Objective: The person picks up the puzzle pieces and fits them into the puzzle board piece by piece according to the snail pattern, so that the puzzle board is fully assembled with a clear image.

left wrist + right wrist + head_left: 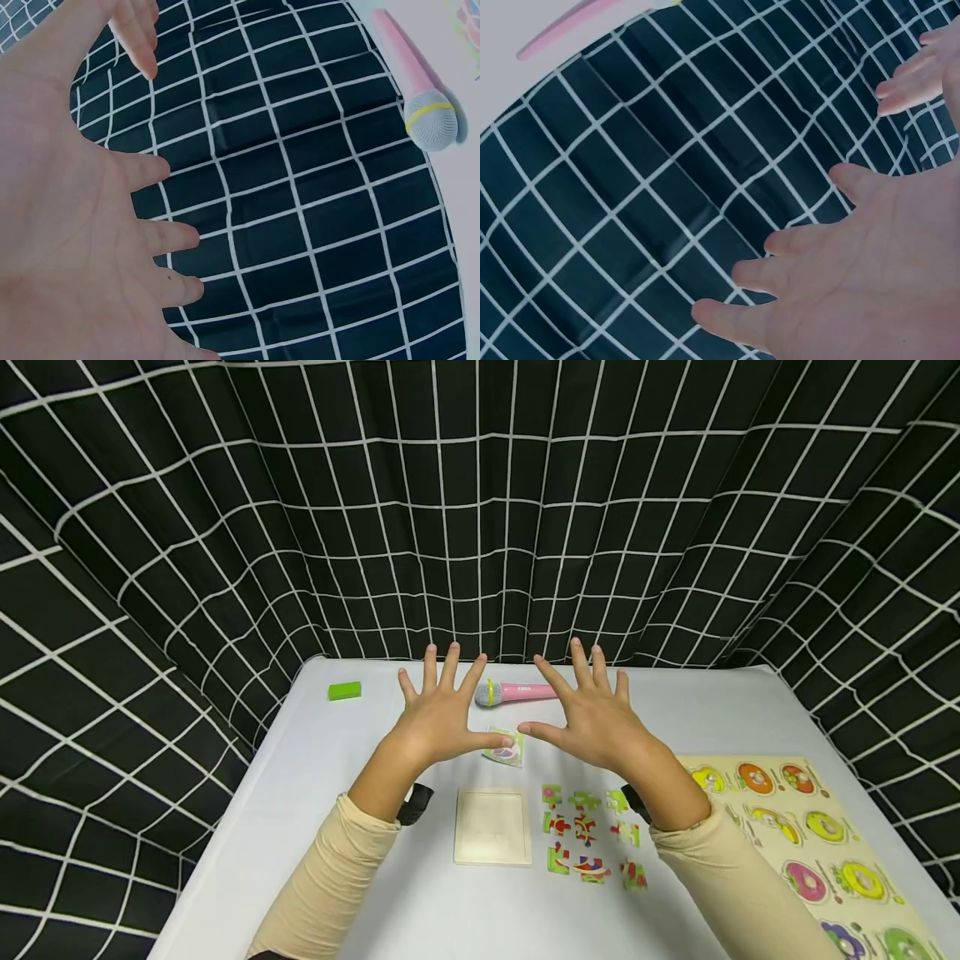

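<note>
Both hands are held up over the table with fingers spread, holding nothing. In the head view the left hand (442, 718) is above the middle, its thumb in front of a small printed packet (510, 753). The right hand (596, 722) mirrors it, thumb pointing inward. Between and beyond them lies a pink toy microphone (525, 692) with a grey head and yellow ring, its handle end partly behind the right hand. Below the hands sit a square cream tray (492, 828) and, to its right, several loose jigsaw pieces (583, 828) in rough rows.
A green block (344, 691) lies at the table's far left. On the right, a cream board (780, 852) with colourful food pictures is partly covered by the right forearm. Black cloth with a white grid (495, 527) hangs around the white table (300, 827).
</note>
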Available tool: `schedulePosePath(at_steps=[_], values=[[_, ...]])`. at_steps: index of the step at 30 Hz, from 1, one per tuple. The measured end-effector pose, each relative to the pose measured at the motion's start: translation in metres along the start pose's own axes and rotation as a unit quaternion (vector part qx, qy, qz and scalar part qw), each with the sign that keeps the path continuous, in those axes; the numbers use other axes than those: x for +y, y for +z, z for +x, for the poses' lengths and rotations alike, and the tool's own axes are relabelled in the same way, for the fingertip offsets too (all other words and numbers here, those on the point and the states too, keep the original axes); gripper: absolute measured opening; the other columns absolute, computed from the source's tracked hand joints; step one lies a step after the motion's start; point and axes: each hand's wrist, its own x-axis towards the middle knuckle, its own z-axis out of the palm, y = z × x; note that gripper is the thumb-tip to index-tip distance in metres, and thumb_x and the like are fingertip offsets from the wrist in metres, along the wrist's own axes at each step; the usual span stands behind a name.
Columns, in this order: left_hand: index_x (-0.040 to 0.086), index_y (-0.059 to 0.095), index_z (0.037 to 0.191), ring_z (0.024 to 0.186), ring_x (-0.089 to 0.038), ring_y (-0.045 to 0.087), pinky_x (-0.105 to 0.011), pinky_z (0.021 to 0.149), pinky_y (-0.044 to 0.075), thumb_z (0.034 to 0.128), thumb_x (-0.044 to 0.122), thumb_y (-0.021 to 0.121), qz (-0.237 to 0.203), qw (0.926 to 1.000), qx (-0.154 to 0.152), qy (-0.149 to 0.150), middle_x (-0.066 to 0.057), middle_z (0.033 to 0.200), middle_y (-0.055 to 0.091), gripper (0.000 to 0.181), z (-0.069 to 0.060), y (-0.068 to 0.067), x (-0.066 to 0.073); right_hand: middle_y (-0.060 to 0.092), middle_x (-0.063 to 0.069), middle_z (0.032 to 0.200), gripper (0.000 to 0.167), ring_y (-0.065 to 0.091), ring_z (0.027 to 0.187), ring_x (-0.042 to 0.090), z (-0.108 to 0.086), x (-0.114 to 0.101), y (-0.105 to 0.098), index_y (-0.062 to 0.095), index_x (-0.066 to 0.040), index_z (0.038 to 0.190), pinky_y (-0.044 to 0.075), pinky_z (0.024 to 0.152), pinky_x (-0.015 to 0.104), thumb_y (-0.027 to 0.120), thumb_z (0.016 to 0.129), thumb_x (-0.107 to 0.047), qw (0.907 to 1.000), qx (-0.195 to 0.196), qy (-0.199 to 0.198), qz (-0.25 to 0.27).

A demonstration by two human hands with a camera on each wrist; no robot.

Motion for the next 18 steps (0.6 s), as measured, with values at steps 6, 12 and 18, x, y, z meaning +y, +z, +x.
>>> schedulePosePath(at_steps=[6,12,18], values=[[0.022,0.013,0.157,0.147,-0.041,-0.012,-0.076,0.106,0.001,0.0712,0.077,0.064,0.028,0.9978,-0.059,0.01,-0.017,0.163,0.002,0.114,-0.004,0.022,-0.014,0.01,0.021,0.161,0.086,0.004,0.148,0.044,-0.004,0.013,0.02,0.026,-0.024,0.155,0.009,0.112,0.069,0.06,0.086,-0.062,0.999,0.021,-0.039,-0.013],[0.021,0.02,0.156,0.148,-0.044,-0.001,-0.077,0.105,0.009,0.0694,0.07,0.072,0.007,0.9879,-0.154,0.01,-0.017,0.162,0.012,0.112,-0.016,0.07,-0.041,0.047,0.019,0.142,0.068,0.037,0.136,0.039,-0.011,0.035,0.07,0.047,-0.013,0.143,0.025,0.112,0.059,0.075,0.085,-0.034,0.9968,-0.003,-0.08,-0.003],[0.02,0.023,0.155,0.147,-0.046,-0.001,-0.078,0.103,0.012,0.0663,0.059,0.081,-0.054,0.9704,-0.235,0.01,-0.02,0.162,0.006,0.113,-0.04,0.116,-0.056,0.07,0.009,0.108,0.04,0.062,0.106,0.03,-0.022,0.044,0.109,0.065,-0.009,0.113,0.043,0.099,0.049,0.081,0.078,-0.016,0.9946,-0.029,-0.1,0.007]])
